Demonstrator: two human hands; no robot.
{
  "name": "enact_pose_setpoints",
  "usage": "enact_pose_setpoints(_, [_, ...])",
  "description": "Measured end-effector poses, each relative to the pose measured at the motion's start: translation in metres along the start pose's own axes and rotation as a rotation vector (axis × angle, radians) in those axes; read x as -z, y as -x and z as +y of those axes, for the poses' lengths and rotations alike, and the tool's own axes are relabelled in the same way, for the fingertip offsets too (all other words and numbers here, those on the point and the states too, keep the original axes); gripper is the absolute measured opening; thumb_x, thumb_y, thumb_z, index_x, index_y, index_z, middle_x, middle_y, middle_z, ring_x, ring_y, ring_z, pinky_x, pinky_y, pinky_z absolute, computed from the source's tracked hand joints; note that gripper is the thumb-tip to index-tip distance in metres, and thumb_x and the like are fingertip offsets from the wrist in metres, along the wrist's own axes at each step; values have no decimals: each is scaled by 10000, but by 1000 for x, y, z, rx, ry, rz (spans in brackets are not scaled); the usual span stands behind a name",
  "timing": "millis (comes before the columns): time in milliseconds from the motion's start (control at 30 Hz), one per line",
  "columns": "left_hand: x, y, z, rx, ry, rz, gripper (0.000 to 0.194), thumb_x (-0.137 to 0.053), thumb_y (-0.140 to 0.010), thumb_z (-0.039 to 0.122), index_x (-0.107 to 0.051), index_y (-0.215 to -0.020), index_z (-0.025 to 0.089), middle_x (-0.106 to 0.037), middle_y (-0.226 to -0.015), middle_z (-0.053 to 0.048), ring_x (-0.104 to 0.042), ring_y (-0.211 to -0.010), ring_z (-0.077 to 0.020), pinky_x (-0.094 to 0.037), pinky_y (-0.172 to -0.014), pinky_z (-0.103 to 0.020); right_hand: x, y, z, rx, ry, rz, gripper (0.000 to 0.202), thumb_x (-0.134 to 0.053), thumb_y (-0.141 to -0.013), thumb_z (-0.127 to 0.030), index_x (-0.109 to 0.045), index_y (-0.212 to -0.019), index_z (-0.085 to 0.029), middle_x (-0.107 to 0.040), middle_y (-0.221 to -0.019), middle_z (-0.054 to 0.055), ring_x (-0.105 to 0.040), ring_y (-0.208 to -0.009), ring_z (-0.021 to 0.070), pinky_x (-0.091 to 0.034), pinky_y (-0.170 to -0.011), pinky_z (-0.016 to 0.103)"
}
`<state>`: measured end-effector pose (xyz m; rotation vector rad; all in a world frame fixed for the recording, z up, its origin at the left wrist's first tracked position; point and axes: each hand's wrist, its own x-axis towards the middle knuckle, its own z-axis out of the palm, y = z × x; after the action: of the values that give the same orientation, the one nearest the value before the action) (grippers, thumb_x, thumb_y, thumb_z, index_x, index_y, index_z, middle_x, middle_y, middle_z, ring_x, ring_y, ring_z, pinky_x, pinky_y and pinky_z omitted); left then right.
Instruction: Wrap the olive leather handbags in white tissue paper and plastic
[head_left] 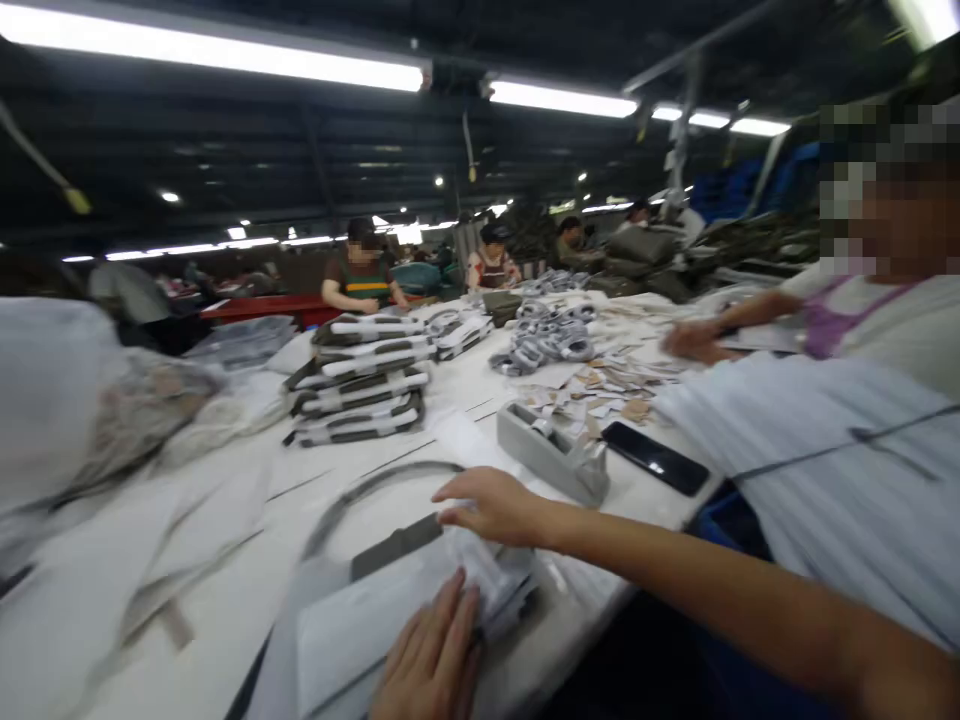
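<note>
In front of me at the table's edge lies a white sheet (pixel 375 620) over a flat item. A dark grey-green piece (pixel 397 548) and a curved grey strap (pixel 330 520) show beyond it. My left hand (pixel 431 650) rests flat on the sheet with its fingers stretched out. Above the far right part of the bundle is my right hand (pixel 491 505), its thumb and fingers apart, pointing left; I cannot tell whether it touches the bundle. Just behind it stands a grey tape dispenser (pixel 551 455).
A black phone (pixel 654 457) lies right of the dispenser. Further back are stacked dark-and-white wrapped bundles (pixel 364 380), grey coils (pixel 551 335) and paper scraps (pixel 615 385). At right, a person stands behind a tied white stack (pixel 817 450). White material (pixel 67 400) piles at left.
</note>
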<state>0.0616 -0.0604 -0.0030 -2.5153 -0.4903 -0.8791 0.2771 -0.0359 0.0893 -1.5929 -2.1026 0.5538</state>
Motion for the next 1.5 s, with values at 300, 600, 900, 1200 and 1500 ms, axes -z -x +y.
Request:
enact_pose_setpoints(300, [70, 32, -33, 277, -179, -294, 535, -483, -985, 366, -385, -1493, 227, -446, -1525, -13, -444, -1387, -256, -358, -1162, -464, -52, 82, 41, 585, 441, 135, 623, -473, -914, -43, -387, -1501, -234, -511, -1482, 62, -448, -1383, 219, -332, -1171, 466])
enact_pose_setpoints(600, [47, 49, -42, 329, -69, -282, 462, -535, -954, 158, -484, -1412, 180, -593, -1396, -54, -584, -1259, -238, -536, -1005, -405, -69, 76, 11, 153, -217, 227, 280, -479, -971, -248, -660, -1183, -215, -724, -1137, 89, -678, -1042, 227, -548, -913, 376])
enact_pose_setpoints(900, [52, 50, -39, 401, -38, -235, 522, -609, -930, 215, -468, -1432, 241, -593, -1400, -56, -568, -1275, -229, -516, -1022, -374, -105, 73, -27, -357, -1065, 69, 310, -704, -729, -448, -531, -856, -224, -654, -916, 41, -644, -994, 242, -519, -921, 360])
enact_pose_setpoints(1200, [45, 69, -44, 567, -197, -82, 738, -616, -924, 183, -235, -1553, 235, -575, -1414, -88, -606, -1220, -243, -518, -997, -352, -82, 52, -24, 123, -578, 254, 185, -591, -882, -289, -635, -1044, -213, -675, -1213, 99, -629, -1165, 232, -481, -1066, 393])
enact_pose_setpoints(1500, [33, 65, -48, 701, -170, 35, 703, -624, -928, 207, -282, -1539, 272, -604, -1382, -62, -644, -1170, -243, -551, -963, -350, -29, 47, 131, -50, 477, 284, 416, -424, -928, -104, -587, -1306, -46, -536, -1414, 232, -465, -1362, 333, -440, -1101, 519])
